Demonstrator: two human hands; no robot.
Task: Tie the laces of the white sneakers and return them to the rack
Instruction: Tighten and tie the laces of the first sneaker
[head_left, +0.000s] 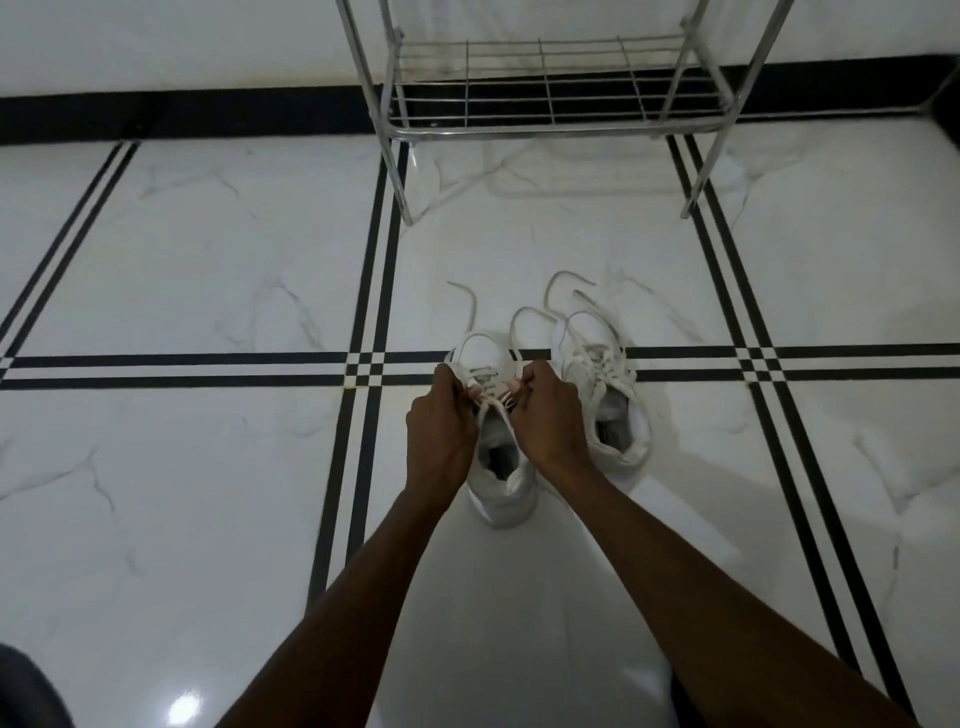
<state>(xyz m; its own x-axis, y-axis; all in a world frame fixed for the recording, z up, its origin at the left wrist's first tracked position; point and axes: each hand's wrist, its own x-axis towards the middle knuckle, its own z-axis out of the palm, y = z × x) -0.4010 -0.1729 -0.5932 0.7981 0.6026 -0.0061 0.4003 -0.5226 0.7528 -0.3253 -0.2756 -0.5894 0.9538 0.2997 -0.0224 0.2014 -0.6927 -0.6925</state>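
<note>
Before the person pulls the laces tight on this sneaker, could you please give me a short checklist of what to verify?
1. Left hand gripping a lace: ok.
2. Right hand gripping a lace: ok.
3. Left sneaker flat on the floor: ok.
4. Bow finished on it: cannot tell, fingers hide the crossing.
5. Right sneaker tied: not ok, its laces trail loose on the tiles.
6. Rack shelf free for the pair: ok.
</note>
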